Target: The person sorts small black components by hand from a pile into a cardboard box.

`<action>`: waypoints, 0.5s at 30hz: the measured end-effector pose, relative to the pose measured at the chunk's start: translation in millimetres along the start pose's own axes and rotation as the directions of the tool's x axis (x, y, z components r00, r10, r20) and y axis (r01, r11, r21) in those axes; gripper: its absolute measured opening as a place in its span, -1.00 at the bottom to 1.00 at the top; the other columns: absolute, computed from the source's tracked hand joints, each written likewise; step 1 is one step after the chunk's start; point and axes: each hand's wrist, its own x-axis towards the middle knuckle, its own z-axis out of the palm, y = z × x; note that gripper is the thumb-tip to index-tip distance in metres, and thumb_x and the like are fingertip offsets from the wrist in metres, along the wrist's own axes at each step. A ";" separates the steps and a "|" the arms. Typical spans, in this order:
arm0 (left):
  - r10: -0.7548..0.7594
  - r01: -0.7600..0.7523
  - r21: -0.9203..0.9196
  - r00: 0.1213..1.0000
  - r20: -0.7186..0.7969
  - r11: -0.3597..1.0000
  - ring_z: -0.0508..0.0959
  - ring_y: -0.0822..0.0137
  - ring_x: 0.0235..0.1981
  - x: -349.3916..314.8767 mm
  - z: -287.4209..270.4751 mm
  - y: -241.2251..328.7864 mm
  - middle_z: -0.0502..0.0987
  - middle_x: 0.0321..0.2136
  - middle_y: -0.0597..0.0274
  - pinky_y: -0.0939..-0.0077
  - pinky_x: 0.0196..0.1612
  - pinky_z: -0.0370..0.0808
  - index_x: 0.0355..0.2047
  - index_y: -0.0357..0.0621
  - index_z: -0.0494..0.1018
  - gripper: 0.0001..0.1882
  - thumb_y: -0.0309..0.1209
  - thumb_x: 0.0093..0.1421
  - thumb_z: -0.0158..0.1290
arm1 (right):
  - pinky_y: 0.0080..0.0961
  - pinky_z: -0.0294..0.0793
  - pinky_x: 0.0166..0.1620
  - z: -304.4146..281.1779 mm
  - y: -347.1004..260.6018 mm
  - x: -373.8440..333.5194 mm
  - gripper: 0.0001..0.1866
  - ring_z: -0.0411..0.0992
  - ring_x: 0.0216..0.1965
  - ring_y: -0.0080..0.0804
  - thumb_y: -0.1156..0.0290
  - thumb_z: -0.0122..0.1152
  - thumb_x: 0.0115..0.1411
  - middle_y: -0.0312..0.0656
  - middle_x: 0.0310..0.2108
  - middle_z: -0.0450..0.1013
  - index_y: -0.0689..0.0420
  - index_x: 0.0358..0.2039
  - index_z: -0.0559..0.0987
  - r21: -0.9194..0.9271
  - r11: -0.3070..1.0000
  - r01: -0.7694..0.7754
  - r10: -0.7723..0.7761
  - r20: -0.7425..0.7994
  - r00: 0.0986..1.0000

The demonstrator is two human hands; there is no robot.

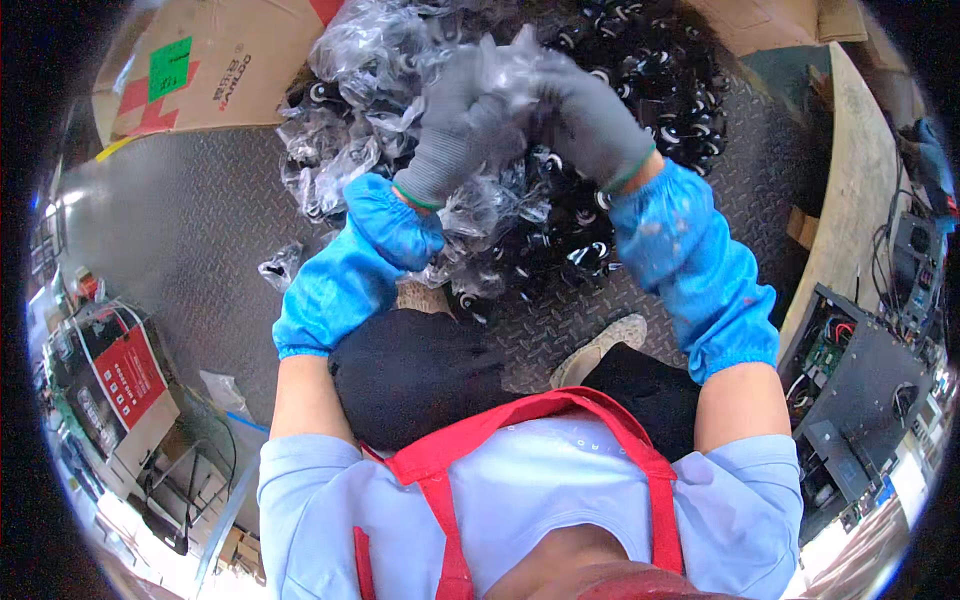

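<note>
Both my hands wear grey knit gloves and meet over a heap on the floor. Between them is a crumpled clear plastic bag (508, 72), smeared a little by motion. My left hand (455, 135) is closed on its left side, and my right hand (595, 120) grips it from the right. Whether something is inside the bag I cannot tell. Under and left of my hands lie many crumpled clear plastic bags (370, 50). To the right spreads a pile of glossy black rounded pieces (690, 95) with white ring-like marks; their kind is unclear.
A large cardboard box (225, 75) stands at the far left on the dark tread-plate floor (190, 200). Along the right runs a pale board (855, 170), with opened black electronic equipment (850, 400) nearer me. Boxes with a red label (130, 370) sit at the left. My shoe (600, 350) is close to the pile.
</note>
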 end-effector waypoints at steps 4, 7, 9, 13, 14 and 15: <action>-0.067 0.097 -0.123 0.971 0.228 0.988 0.49 0.40 -0.11 -3.2 -27.6 8.3 0.49 -0.14 0.24 0.50 -0.03 0.46 -0.03 -0.17 0.41 -0.58 -0.46 0.06 0.18 | -0.49 0.49 -0.01 22.8 -16.7 0.0 -0.63 0.43 -0.09 -0.52 0.41 0.09 0.21 -0.30 -0.05 0.43 0.10 0.05 0.44 -0.504 0.786 0.358 -0.197 0.345 0.918; -0.078 0.112 -0.114 0.960 0.269 0.987 0.52 0.41 -0.18 -5.8 -66.0 23.3 0.55 -0.21 0.24 0.56 -0.10 0.48 -0.02 -0.19 0.42 -0.57 -0.53 0.06 0.19 | -0.54 0.51 -0.14 55.0 -44.3 -5.1 -0.43 0.46 -0.16 -0.50 0.37 0.11 0.18 -0.25 -0.04 0.42 0.11 0.23 0.32 0.023 0.970 -0.241 0.215 0.379 0.900; -0.059 0.068 -0.024 0.962 0.267 0.997 0.55 0.41 -0.24 -9.9 -85.3 17.2 0.58 -0.27 0.19 0.57 -0.18 0.50 0.01 -0.21 0.39 -0.57 -0.46 0.12 0.17 | -0.52 0.51 -0.16 70.7 -40.0 -3.0 -0.48 0.48 -0.18 -0.49 0.37 0.13 0.16 -0.22 -0.16 0.46 0.10 0.16 0.39 -0.002 0.980 -0.201 0.190 0.339 0.921; 0.155 -0.128 -0.119 0.955 0.252 0.985 0.53 0.36 -0.21 3.8 -37.9 -36.6 0.53 -0.18 0.24 0.49 -0.17 0.51 -0.22 -0.18 0.46 -0.77 -0.48 0.10 0.17 | -0.31 0.51 -0.18 34.6 -1.2 -12.2 -0.50 0.51 -0.23 -0.22 0.11 0.16 0.13 -0.02 -0.20 0.51 0.20 -0.03 0.47 -0.793 0.539 -0.283 0.082 -0.285 0.955; 0.150 -0.124 -0.111 0.953 0.265 0.986 0.53 0.34 -0.20 -13.1 -16.4 -29.5 0.53 -0.17 0.21 0.46 -0.16 0.50 -0.20 -0.19 0.45 -0.77 -0.48 0.11 0.15 | -0.17 0.46 -0.08 10.9 33.5 -23.2 -0.51 0.47 -0.15 0.01 0.07 0.14 0.09 0.07 -0.17 0.49 0.20 -0.11 0.52 -0.980 0.151 0.130 -0.079 0.119 0.990; 0.142 -0.114 -0.112 0.948 0.284 0.987 0.52 0.32 -0.18 -50.8 5.3 -15.7 0.52 -0.16 0.18 0.44 -0.16 0.49 -0.18 -0.21 0.43 -0.76 -0.47 0.12 0.13 | -0.12 0.44 -0.04 28.0 31.7 -28.0 -0.55 0.45 -0.09 0.05 0.08 0.10 0.09 0.09 -0.14 0.48 0.18 -0.16 0.57 -0.931 0.278 -0.235 0.327 -0.138 0.935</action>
